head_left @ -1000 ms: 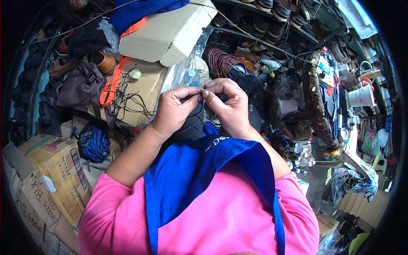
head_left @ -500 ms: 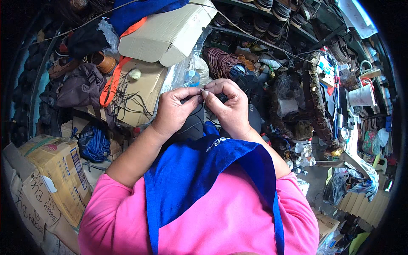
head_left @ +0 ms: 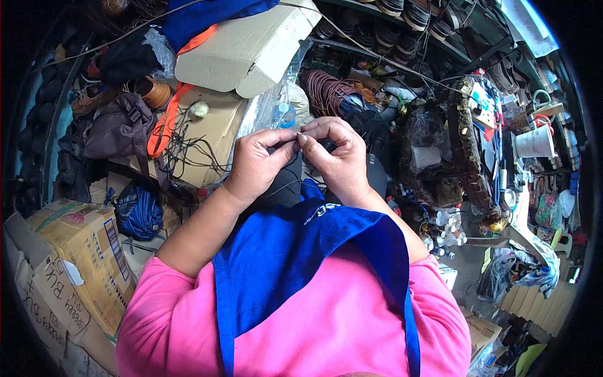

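My left hand and my right hand meet fingertip to fingertip in front of me, above my dark-clad lap. Thumb and forefinger are pinched together on both. Whatever lies between the tips is small and dark, too small to name. Under my wrists hangs the blue apron, over a pink shirt. Left of my left hand, thin black cords lie tangled on a sheet of cardboard, beside a small pale ball.
An open cardboard flap box lies beyond the cords, with an orange strap and a dark bag at left. A printed carton stands lower left. Shoes line a far shelf. At right are a white thread cone and a bundle of brown cord.
Almost nothing differs. Both hands keep the same pinch in the same place, with only a very slight shift of the fingers.
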Motion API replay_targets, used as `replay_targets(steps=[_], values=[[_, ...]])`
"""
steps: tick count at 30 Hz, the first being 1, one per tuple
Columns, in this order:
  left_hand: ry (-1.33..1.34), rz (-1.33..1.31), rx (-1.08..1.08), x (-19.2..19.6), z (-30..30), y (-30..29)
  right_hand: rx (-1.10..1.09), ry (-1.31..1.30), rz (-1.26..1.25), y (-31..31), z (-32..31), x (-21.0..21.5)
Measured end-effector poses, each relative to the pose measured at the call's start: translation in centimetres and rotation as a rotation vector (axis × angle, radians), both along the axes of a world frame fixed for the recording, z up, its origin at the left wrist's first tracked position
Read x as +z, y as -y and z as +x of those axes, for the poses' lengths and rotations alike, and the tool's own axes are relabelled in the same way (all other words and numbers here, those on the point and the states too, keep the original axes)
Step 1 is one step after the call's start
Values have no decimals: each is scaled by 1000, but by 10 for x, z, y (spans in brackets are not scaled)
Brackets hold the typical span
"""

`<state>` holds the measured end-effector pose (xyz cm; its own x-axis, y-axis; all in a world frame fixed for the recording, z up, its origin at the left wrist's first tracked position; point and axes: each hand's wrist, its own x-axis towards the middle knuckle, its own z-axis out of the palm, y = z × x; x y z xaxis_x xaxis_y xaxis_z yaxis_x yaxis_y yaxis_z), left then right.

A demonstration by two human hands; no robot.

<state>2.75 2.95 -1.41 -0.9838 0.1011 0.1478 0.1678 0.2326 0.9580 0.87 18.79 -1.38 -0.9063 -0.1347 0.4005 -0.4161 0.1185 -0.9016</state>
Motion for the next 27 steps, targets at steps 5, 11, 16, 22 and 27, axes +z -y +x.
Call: replay_targets(steps=[5, 11, 16, 22, 27], values=[[-4, -34, 9, 2, 1, 0, -2, 38, -13, 2, 1, 0], [-8, -65, -9, 5, 0, -2, -6, 46, -21, -2, 2, 0], [52, -63, -51, 3, -3, -7, 175, 393, -365, -13, 5, -16], [104, -190, -110, -16, -3, -3, -203, 166, -166, -87, 1, -3], [177, -102, -119, -22, -2, -2, -869, -373, 437, -217, 14, 50]])
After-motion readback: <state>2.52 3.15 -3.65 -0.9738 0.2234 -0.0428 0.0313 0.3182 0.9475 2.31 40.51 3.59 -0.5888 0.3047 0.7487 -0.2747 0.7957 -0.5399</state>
